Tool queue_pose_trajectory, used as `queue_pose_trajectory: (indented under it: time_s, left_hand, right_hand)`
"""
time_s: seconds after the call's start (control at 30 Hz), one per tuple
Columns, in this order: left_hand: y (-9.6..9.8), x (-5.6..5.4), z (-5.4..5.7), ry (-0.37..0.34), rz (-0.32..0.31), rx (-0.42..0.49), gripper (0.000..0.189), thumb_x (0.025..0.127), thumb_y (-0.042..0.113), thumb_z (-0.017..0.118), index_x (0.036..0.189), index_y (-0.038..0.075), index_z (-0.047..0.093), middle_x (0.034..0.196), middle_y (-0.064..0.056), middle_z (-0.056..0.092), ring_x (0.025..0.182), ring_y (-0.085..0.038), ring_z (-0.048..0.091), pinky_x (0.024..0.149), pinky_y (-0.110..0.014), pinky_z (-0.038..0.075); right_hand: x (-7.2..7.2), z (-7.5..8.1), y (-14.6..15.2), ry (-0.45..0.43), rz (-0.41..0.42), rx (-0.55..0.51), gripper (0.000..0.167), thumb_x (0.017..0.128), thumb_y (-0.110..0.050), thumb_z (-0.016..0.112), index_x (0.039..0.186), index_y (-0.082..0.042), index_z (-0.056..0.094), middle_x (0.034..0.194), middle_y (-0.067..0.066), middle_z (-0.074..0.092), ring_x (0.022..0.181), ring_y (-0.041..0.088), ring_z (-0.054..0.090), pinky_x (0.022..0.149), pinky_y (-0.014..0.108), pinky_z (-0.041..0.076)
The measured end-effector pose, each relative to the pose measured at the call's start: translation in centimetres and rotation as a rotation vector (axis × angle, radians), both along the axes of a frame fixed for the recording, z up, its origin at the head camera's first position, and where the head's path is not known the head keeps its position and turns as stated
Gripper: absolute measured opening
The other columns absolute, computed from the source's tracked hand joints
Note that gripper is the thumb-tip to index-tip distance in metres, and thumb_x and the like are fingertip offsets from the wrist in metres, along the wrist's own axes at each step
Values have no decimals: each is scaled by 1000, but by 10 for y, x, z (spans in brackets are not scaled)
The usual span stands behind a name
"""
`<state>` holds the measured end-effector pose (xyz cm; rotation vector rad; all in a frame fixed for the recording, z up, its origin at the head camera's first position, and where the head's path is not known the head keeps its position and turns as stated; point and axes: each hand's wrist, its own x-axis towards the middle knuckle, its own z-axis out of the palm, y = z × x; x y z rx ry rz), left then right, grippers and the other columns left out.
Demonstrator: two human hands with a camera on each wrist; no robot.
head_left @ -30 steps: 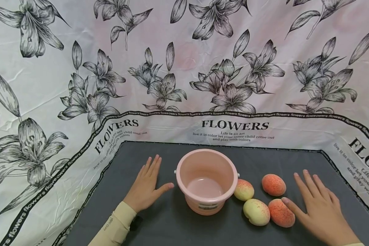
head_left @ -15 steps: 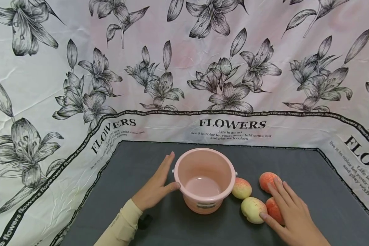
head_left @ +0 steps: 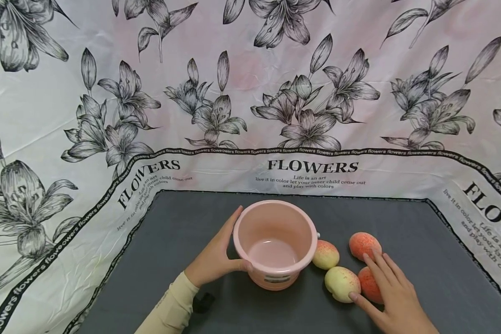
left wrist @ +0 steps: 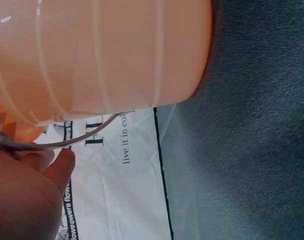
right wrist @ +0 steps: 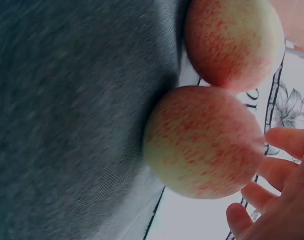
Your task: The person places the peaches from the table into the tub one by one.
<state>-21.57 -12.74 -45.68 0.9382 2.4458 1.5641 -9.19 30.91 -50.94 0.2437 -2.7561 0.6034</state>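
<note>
A pink plastic bucket (head_left: 275, 241) stands upright on the dark grey cloth, nothing inside it. My left hand (head_left: 215, 260) holds its left side, thumb over the front of the rim and fingers along the far side; in the left wrist view the bucket's thin handle (left wrist: 57, 146) passes by the fingers. Right of the bucket lie several peaches: a yellow-red one (head_left: 326, 255) beside its wall, a pale yellow one (head_left: 342, 285), an orange-red one (head_left: 364, 245) and a red one (head_left: 369, 283). My right hand (head_left: 394, 297) spreads over the red peach, partly hiding it, fingers extended.
Dark grey cloth (head_left: 183, 222) covers the work surface, bordered by a black edge. A white and pink flower-printed sheet (head_left: 234, 120) rises behind and at the sides. Below the left wrist sits a small black object (head_left: 203, 303).
My left hand has moved right, from beside the bucket to its rim. The right hand has moved left, from beside the peaches to over the red one. The view has shifted slightly.
</note>
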Motion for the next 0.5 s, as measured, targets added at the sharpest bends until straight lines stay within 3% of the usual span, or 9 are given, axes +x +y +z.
queue_pose_trajectory:
  time_s: [0.17, 0.3, 0.5]
  left_hand:
    - [5, 0, -1, -14, 23, -4, 140, 72, 61, 97, 174, 44, 3, 183, 11, 8, 169, -16, 12, 131, -68, 24]
    - [5, 1, -2, -14, 26, -2, 140, 71, 66, 96, 174, 44, 3, 183, 13, 8, 169, -16, 12, 131, -69, 24]
    - [3, 1, -4, -11, 43, 1, 139, 70, 66, 96, 174, 44, 5, 182, 15, 9, 169, -16, 14, 131, -69, 25]
  right_hand:
    - [1, -2, 10, -70, -35, -29, 104, 91, -49, 86, 170, -7, 33, 174, 29, 28, 155, 59, 25, 108, 79, 28]
    - [2, -7, 20, -124, -40, -60, 113, 90, -51, 87, 174, -9, 24, 177, 30, 20, 156, 62, 20, 109, 80, 27]
    - [-1, -13, 29, -144, -16, -74, 110, 87, -42, 91, 171, -7, 30, 170, 37, 28, 143, 67, 35, 105, 78, 33]
